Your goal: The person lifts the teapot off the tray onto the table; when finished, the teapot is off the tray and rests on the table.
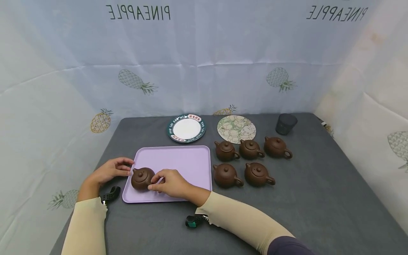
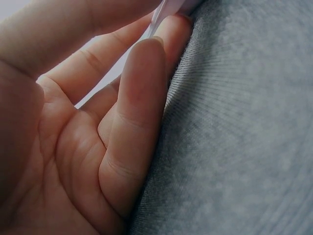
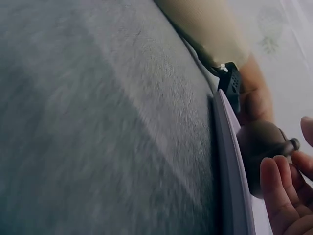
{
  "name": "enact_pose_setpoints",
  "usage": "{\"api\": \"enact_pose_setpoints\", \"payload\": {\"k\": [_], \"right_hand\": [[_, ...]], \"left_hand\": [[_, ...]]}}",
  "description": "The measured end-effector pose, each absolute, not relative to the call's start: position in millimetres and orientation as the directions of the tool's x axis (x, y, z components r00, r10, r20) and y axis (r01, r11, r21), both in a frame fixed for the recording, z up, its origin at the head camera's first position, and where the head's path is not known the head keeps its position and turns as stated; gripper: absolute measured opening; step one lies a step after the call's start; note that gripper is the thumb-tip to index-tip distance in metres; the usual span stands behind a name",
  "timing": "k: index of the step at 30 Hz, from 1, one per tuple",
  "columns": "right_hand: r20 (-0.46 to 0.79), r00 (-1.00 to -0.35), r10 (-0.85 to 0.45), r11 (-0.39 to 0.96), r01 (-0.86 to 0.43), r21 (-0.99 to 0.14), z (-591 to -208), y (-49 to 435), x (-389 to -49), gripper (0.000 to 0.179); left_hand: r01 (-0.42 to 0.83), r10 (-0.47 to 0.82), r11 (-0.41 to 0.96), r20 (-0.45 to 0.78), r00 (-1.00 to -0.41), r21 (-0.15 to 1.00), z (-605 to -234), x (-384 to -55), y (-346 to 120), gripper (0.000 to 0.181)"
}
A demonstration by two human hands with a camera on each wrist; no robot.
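A brown clay teapot (image 1: 141, 179) with a lid stands at the left end of a lilac tray (image 1: 181, 159), its spout pointing to the upper left. My right hand (image 1: 170, 183) pinches it on the right side, where the fingers hide the handle. In the right wrist view those fingers lie close against the teapot (image 3: 258, 138). At the tray's left edge is my left hand (image 1: 111, 170), its fingers loosely extended right at the rim. The left wrist view shows that hand (image 2: 117, 122) low beside the grey cloth, with fingertips at the tray's edge.
Several more brown teapots (image 1: 225, 175) stand in two rows right of the tray. Behind are a green-rimmed plate (image 1: 174, 136), a round patterned mat (image 1: 236, 129) and a dark cup (image 1: 285, 124). A pineapple-print curtain (image 1: 204, 42) surrounds the grey table (image 1: 318, 198).
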State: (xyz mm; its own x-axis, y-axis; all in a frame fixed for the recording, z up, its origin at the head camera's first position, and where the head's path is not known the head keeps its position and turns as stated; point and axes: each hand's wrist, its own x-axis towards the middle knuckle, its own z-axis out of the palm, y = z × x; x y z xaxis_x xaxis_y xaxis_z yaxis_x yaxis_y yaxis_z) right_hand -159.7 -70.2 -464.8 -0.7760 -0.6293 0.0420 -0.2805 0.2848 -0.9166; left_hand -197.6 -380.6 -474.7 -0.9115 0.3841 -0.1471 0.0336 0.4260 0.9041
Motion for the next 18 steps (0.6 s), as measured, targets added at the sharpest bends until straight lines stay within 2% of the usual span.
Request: {"api": "enact_pose_setpoints", "payload": {"k": [8, 14, 18], "right_hand": [[0.002, -0.825, -0.565, 0.349, -0.241, -0.906, -467, -86, -159, 0.018], [-0.076, -0.839, -0.538, 0.323, -0.122, -0.939, -469, -92, -151, 0.021], [-0.069, -0.858, -0.508, 0.321, -0.115, -0.94, -470, -95, -146, 0.021]], "left_hand": [[0.04, 0.385, 0.42, -0.139, -0.912, 0.907, -472, -201, -377, 0.047], [0.05, 0.403, 0.416, -0.135, -0.905, 0.908, -474, -200, -379, 0.044], [0.038, 0.403, 0.415, -0.146, -0.903, 0.909, -475, -197, -381, 0.046]]}}
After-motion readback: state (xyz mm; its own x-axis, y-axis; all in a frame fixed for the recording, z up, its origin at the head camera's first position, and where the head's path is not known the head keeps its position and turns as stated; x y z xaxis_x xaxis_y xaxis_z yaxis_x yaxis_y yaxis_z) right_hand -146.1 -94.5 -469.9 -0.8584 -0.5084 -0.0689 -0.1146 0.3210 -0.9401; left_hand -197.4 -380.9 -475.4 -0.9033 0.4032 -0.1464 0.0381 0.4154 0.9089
